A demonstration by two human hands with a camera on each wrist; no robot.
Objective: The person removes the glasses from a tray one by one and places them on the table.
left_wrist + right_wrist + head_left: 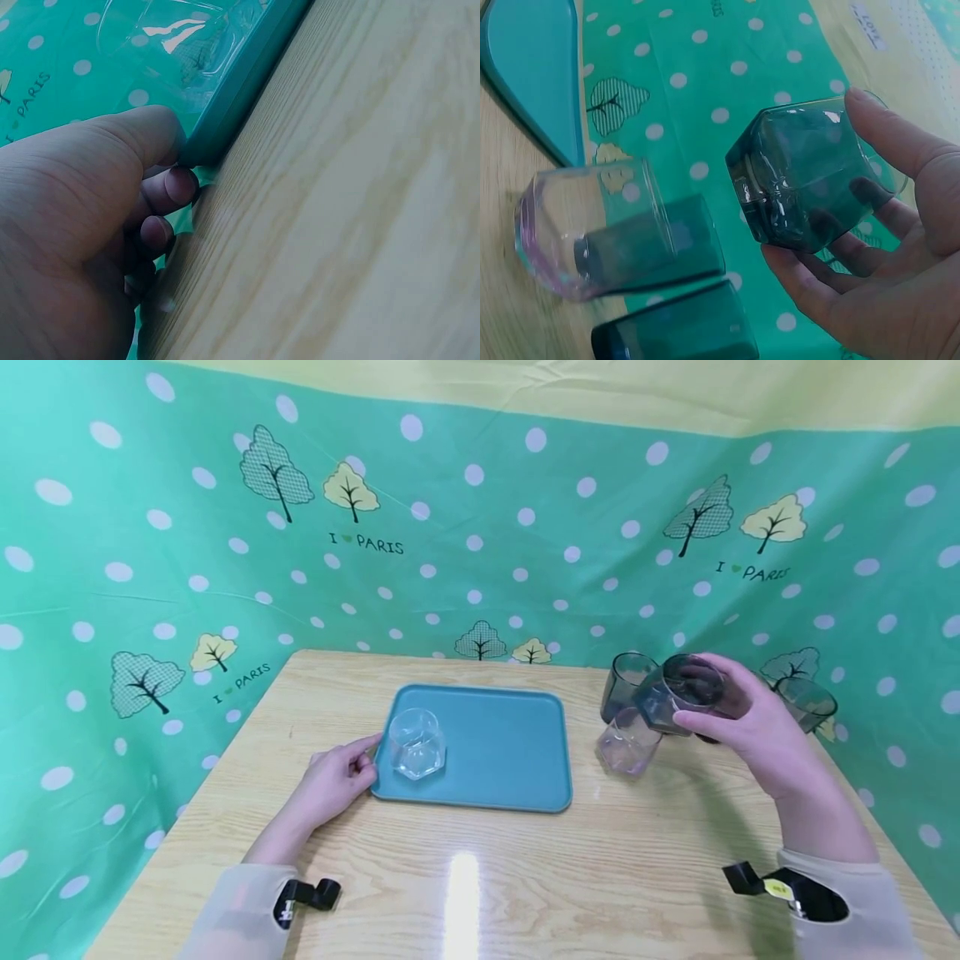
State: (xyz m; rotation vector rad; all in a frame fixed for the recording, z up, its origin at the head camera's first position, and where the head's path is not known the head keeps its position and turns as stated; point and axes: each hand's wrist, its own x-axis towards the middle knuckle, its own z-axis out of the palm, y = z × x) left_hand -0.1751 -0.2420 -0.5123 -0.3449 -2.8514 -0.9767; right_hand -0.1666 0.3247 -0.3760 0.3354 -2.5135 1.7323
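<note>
My right hand (pixel 753 722) grips a dark grey glass tumbler (pixel 799 176), thumb on one side and fingers on the other. The tumbler is tilted and held above the table's right side, its faceted base toward the left. Just below it stands a clear, pink-tinted glass (pixel 628 750). At the left, my left hand (pixel 330 783) pinches the near-left edge of a blue tray (pixel 502 743) between thumb and curled fingers. On that tray's left part a clear faceted glass (pixel 416 752) stands upright.
Behind the pink-tinted glass is a tall dark glass (pixel 628 681). Another dark glass (pixel 808 703) stands farther right, partly behind my right wrist. A green dotted cloth (pixel 472 510) hangs behind the wooden table (pixel 375 877).
</note>
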